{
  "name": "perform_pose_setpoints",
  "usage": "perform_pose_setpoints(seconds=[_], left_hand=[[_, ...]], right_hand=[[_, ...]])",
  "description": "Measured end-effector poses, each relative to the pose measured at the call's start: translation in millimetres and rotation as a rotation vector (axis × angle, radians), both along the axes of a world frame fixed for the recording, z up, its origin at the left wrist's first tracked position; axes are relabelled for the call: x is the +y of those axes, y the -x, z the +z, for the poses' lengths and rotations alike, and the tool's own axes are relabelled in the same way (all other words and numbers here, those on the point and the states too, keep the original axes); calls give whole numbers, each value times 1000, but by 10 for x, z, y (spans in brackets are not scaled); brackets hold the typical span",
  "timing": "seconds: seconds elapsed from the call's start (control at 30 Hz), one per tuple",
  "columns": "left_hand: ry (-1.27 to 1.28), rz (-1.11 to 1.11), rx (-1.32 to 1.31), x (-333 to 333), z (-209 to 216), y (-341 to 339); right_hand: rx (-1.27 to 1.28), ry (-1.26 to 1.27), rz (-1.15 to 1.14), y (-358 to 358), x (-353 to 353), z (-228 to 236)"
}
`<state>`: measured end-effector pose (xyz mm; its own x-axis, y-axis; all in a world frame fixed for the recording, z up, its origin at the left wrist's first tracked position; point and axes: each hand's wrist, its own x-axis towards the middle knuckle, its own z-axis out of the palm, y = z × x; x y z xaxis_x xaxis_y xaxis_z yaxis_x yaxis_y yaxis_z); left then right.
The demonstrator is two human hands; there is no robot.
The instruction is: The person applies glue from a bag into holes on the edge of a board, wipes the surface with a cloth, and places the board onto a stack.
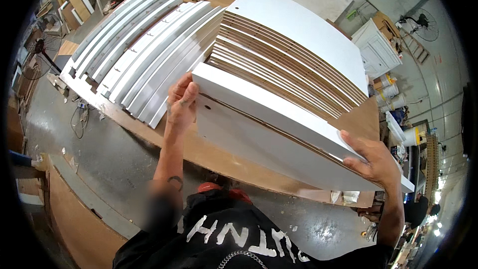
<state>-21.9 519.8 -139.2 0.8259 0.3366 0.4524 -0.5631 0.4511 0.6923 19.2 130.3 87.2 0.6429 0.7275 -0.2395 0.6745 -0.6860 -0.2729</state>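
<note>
A long white panel with a thick edge strip is tilted up in front of me, above the table's near side. My left hand grips its left end, thumb on the near side. Farther right, my right hand is closed around the panel's edge, with the fingers on top. A brown line runs lengthwise below the top strip, and a dark round hole shows near the left end. Just behind stands a stack of white boards with brown edges, several layers deep. Part of the stack is hidden by the panel.
White grooved strips lie side by side on the table's left half. Brown sheeting covers the tabletop. At the right are a white cabinet, buckets and a standing fan. A curved brown board lies at lower left.
</note>
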Motion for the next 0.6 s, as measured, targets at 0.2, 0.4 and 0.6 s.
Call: perform_pose_setpoints(seconds=[0.2, 0.4, 0.6], left_hand=[[27, -34, -17, -35, 11, 15], [42, 11, 8, -52, 43, 16], [18, 37, -30, -84, 46, 19]], right_hand=[[-78, -7, 61, -16, -47, 9], [-109, 30, 55, -45, -53, 56], [-73, -25, 56, 4, -64, 60]])
